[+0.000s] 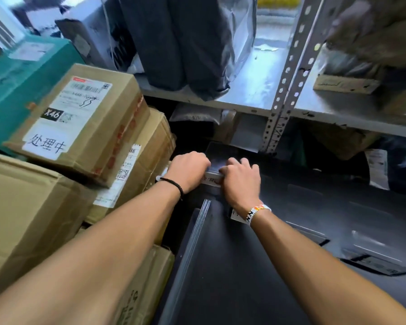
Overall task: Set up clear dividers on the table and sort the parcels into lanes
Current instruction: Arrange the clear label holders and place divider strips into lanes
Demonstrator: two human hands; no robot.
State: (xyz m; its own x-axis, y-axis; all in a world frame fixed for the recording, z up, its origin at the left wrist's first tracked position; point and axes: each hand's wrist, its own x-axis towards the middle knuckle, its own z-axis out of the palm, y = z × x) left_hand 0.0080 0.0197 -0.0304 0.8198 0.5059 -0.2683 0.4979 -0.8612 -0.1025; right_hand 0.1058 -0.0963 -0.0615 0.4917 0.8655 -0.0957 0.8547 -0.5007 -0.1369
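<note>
The clear divider's (213, 171) far end is gripped by left hand (188, 171) and right hand (240, 181); its length seemingly lies fore-and-aft along the counter (244, 282).

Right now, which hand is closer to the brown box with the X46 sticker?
Left. The left hand grips the clear divider just right of the X46 box. The right hand grips the same divider farther right, with the left hand between it and the box.
</note>
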